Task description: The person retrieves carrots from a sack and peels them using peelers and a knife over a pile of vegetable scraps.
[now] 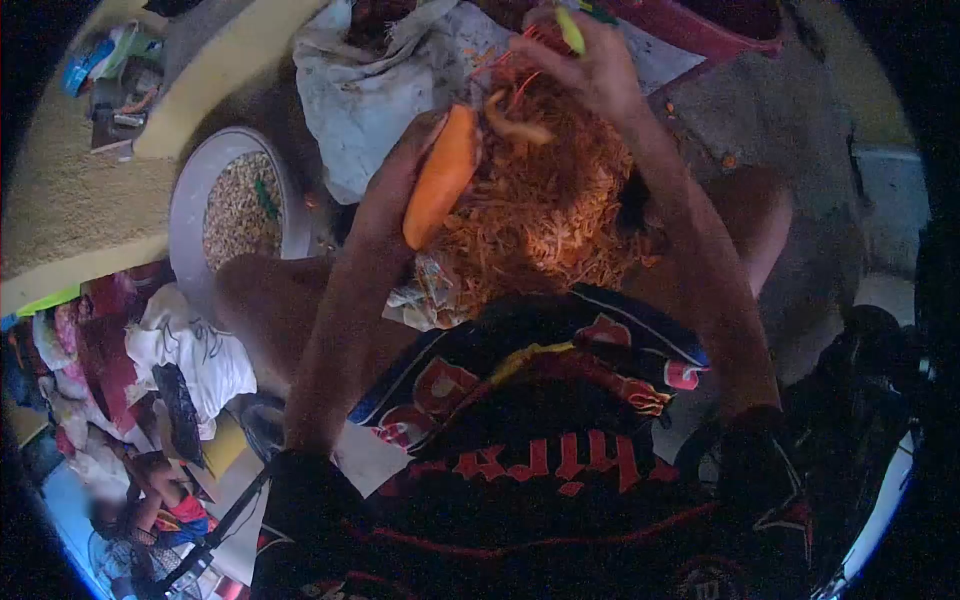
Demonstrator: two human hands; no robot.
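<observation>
My left hand (425,130) is closed around a thick, smooth orange vegetable (437,190) that looks like a large carrot, tilted with its lower end toward my wrist. Up and to the right, my right hand (595,70) is curled around a small tool with a yellow-green handle (571,32). Its working end is blurred and I cannot make it out. Thin red strips show beside those fingers. Beneath both hands spreads a heap of orange peelings (560,215), with a longer curled peel (517,122) on top, close to the left hand.
A white sack (350,120) lies beyond my left hand. To the left stands a pale tub (185,205) of small beige pieces. A maroon basin (725,40) is at the far right. My legs flank the heap. Clothes (190,345) and another person (165,495) are at lower left.
</observation>
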